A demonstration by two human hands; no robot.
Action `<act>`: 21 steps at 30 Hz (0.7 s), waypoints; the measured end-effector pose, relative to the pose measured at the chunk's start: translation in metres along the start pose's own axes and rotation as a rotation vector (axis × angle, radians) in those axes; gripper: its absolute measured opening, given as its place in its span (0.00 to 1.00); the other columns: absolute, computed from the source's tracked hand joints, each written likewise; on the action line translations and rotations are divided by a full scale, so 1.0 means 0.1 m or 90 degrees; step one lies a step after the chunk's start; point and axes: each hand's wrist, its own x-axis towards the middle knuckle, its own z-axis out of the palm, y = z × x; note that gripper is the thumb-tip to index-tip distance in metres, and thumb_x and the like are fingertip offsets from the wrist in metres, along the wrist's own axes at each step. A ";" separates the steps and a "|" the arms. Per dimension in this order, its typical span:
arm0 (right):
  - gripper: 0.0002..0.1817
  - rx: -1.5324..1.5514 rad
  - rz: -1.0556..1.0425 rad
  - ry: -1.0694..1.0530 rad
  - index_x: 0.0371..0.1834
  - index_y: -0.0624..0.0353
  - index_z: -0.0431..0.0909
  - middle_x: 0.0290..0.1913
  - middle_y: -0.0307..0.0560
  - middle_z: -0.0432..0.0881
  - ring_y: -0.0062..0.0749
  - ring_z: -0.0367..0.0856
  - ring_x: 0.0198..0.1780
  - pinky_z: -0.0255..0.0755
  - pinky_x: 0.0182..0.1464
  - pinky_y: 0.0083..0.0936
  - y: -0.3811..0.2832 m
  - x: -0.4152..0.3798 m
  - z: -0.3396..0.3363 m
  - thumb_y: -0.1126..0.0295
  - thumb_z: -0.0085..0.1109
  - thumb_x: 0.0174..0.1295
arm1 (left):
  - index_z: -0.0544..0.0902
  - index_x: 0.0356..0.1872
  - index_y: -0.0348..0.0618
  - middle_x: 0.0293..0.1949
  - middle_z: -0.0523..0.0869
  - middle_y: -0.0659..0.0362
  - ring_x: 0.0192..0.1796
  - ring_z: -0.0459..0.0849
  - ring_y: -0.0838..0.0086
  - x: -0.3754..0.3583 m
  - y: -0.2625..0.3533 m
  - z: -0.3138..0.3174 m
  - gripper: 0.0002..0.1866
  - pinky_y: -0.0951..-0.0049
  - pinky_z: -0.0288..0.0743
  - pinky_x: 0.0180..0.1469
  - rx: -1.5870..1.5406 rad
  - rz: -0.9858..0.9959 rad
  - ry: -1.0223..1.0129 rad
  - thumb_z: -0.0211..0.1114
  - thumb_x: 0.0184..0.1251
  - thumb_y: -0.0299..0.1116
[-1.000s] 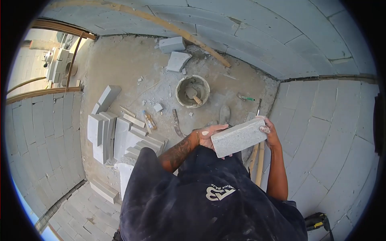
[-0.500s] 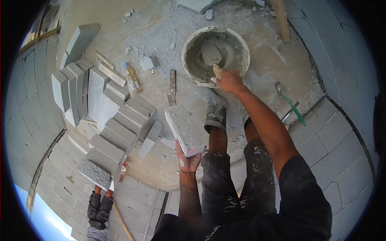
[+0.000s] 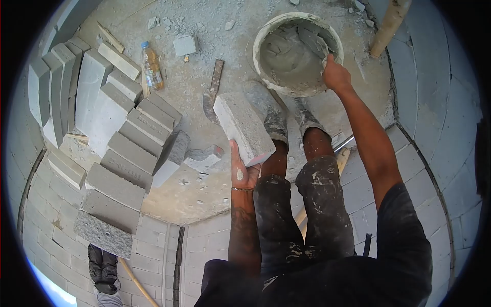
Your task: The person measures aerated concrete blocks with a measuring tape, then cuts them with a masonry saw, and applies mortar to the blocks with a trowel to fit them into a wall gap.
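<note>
My left hand (image 3: 242,173) grips a grey aerated-concrete block (image 3: 243,128) from below, its fingers around the lower end. The block is tilted, with a rough, crumbly face upward and a pinkish mark near the lower edge. At the upper right, my right hand (image 3: 336,75) is closed around the handle of a trowel (image 3: 313,42), most of which the fingers cover. Its mortar-coated blade leans inside the right part of a round bucket (image 3: 259,59). Wet grey mortar (image 3: 286,53) lies in the bucket, heaped on the left.
Stacked concrete blocks (image 3: 120,169) fill the left side. A plastic bottle (image 3: 152,66), a hatchet-like tool (image 3: 212,92) and a broken block piece (image 3: 185,45) lie on the dusty floor. A wooden post (image 3: 389,28) stands at upper right. Another person's dark-clothed legs (image 3: 102,266) show at lower left.
The trowel has gone from the bucket's middle to its right side, my right hand moving with it. The block in my left hand is raised slightly. The whole view has shifted.
</note>
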 end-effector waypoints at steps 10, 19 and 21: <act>0.13 -0.059 -0.129 -0.028 0.40 0.65 0.76 0.40 0.62 0.80 0.52 0.80 0.44 0.74 0.46 0.40 -0.38 -0.19 0.29 0.73 0.43 0.56 | 0.58 0.64 0.44 0.59 0.68 0.51 0.58 0.72 0.57 0.39 0.13 0.02 0.33 0.52 0.71 0.53 0.006 -0.004 -0.030 0.48 0.66 0.56; 0.15 0.106 -0.352 -0.082 0.41 0.65 0.75 0.37 0.63 0.80 0.56 0.77 0.44 0.71 0.47 0.41 -0.07 -0.21 0.27 0.69 0.54 0.51 | 0.58 0.64 0.43 0.60 0.68 0.51 0.59 0.70 0.58 0.37 0.07 0.21 0.33 0.53 0.69 0.57 0.012 0.001 -0.047 0.47 0.67 0.55; 0.15 0.191 -0.403 -0.158 0.40 0.65 0.75 0.35 0.62 0.80 0.49 0.80 0.39 0.71 0.43 0.37 0.17 -0.06 0.24 0.69 0.57 0.50 | 0.59 0.64 0.43 0.59 0.70 0.52 0.59 0.71 0.60 0.35 0.10 0.20 0.32 0.56 0.69 0.57 0.007 0.008 -0.052 0.48 0.67 0.55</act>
